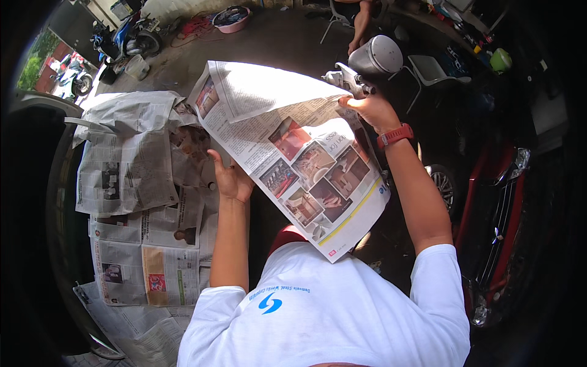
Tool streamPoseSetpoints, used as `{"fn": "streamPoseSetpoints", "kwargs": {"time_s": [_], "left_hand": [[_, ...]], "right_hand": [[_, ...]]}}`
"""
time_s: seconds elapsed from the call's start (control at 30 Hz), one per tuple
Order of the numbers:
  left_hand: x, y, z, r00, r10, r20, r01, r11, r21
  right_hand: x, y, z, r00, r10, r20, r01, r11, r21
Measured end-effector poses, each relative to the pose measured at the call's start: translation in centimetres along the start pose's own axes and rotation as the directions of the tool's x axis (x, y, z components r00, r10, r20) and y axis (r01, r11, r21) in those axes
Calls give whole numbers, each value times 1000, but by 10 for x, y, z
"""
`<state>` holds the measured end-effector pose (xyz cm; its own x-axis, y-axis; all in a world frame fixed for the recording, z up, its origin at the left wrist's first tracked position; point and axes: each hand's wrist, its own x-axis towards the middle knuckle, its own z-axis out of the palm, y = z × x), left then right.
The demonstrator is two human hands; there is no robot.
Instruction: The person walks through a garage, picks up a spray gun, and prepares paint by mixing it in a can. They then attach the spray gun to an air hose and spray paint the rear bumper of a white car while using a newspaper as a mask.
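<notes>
A large newspaper sheet (293, 128) with printed photos hangs in front of me, its top folded over and brightly lit. My right hand (374, 113), with a red watch on its wrist, pinches the sheet's right edge. At the sheet's left edge is my left hand (233, 181), thumb spread away and open; its other fingers are partly hidden by the paper. Just beyond my right hand shows a spray gun (350, 78) with a silver cup (376, 55); I cannot tell whether that hand touches it. To my left, newspaper sheets (131, 165) cover a vehicle's side.
A red car front (498, 238) stands at the right. Farther off are a grey chair (428, 70), a seated person's arm (361, 27), a pink basin (232, 21) and a blue motorcycle (128, 40). More newspaper (143, 333) lies at the lower left.
</notes>
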<state>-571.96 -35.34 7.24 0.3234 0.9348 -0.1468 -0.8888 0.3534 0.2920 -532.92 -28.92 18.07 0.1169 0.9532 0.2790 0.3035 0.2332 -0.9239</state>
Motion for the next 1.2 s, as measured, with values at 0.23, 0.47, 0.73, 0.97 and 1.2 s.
{"fn": "streamPoseSetpoints", "kwargs": {"time_s": [0.23,0.47,0.73,0.97,1.2], "left_hand": [[53,-3,138,925,380,-28,-286,741,607],[160,57,126,944,306,-121,-83,578,812],[262,87,133,899,437,-29,-139,347,928],[321,121,220,746,604,281,108,-527,843],[390,164,287,741,345,576,-37,-835,548]], "right_hand": [[81,-53,-31,853,521,24,-516,850,-107],[165,-19,-20,878,478,1,-471,866,169],[298,58,5,824,558,94,-530,819,-221],[441,66,19,914,209,349,-174,976,-129],[479,-29,126,577,28,816,0,999,-34]]}}
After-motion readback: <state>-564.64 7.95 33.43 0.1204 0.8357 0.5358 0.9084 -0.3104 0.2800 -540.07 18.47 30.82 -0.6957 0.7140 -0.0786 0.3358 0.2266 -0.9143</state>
